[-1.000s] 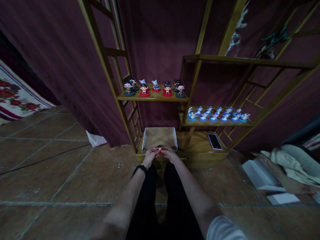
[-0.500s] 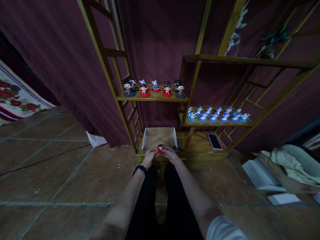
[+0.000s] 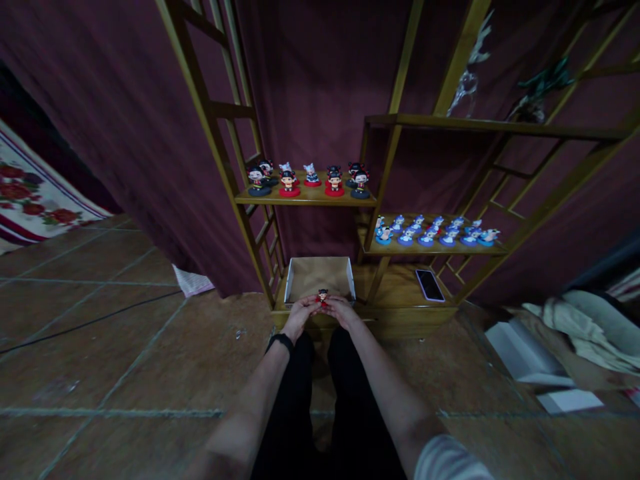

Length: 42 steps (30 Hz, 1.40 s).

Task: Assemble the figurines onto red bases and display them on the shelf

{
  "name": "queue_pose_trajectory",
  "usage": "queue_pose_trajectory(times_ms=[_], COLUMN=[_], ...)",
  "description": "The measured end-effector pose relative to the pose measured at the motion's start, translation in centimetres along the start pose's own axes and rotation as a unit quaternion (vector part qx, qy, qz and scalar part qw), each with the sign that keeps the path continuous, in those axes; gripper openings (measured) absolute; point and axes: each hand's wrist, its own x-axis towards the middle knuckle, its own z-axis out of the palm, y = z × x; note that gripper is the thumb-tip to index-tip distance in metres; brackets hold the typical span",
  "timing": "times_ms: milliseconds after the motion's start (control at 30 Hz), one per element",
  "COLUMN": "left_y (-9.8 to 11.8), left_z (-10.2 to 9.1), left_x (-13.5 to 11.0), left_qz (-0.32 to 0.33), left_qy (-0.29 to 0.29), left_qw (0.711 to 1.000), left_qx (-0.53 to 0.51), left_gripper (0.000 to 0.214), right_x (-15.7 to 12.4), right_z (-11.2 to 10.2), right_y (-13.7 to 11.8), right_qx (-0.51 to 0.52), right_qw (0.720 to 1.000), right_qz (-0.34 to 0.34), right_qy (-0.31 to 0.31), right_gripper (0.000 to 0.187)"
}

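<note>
Between my hands is a small figurine [image 3: 323, 297] with black hair and a red base, held upright. My left hand [image 3: 300, 316] grips it from the left, and my right hand [image 3: 342, 310] from the right, fingers closed at its base. Just behind them sits an open shallow box [image 3: 320, 272] with white sides and a brown inside. On the shelf above [image 3: 310, 199] stand several similar figurines, among them a red-based one [image 3: 335, 184] and a dark-based one [image 3: 360, 184]. My fingers partly hide the base of the held figurine.
Several blue and purple figurines [image 3: 427, 236] line a lower shelf to the right. A phone [image 3: 430, 285] lies on the cabinet's bottom board. Wooden posts [image 3: 387, 180] divide the shelves. On the floor at right are white boxes [image 3: 525, 353] and cloth; a cable [image 3: 95, 323] runs at left.
The figurine has shifted very slightly to the right between my hands. Both hands keep their hold, and the shelves' figurines stand as before.
</note>
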Motion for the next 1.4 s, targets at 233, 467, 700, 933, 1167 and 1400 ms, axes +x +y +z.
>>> queue_pose_trajectory(times_ms=[233, 467, 700, 933, 1167, 1400], left_y=[-0.02, 0.22, 0.22, 0.32, 0.41, 0.57], left_z=[-0.01, 0.08, 0.11, 0.14, 0.11, 0.20], left_x=[0.01, 0.07, 0.07, -0.06, -0.06, -0.29], left_qz=[-0.004, -0.005, -0.006, -0.004, -0.011, -0.012], left_qy=[0.014, 0.026, 0.026, 0.022, 0.014, 0.015], left_qw=[1.000, 1.000, 1.000, 1.000, 1.000, 0.999], left_qx=[-0.001, -0.002, -0.008, -0.007, -0.013, -0.034], left_gripper=[0.035, 0.030, 0.030, 0.032, 0.028, 0.023], right_x=[0.22, -0.09, -0.01, 0.11, 0.07, -0.43], right_z=[-0.16, -0.05, -0.15, -0.18, -0.20, 0.15], right_y=[0.08, -0.29, -0.09, 0.07, 0.01, -0.36], right_qx=[-0.005, -0.041, -0.051, -0.050, -0.043, -0.050], right_qw=[1.000, 0.999, 0.998, 0.998, 0.999, 0.999], right_qz=[0.014, 0.028, 0.027, 0.021, 0.016, 0.008], right_qy=[0.014, 0.008, 0.009, 0.017, 0.009, 0.013], right_gripper=[0.014, 0.020, 0.024, 0.024, 0.023, 0.019])
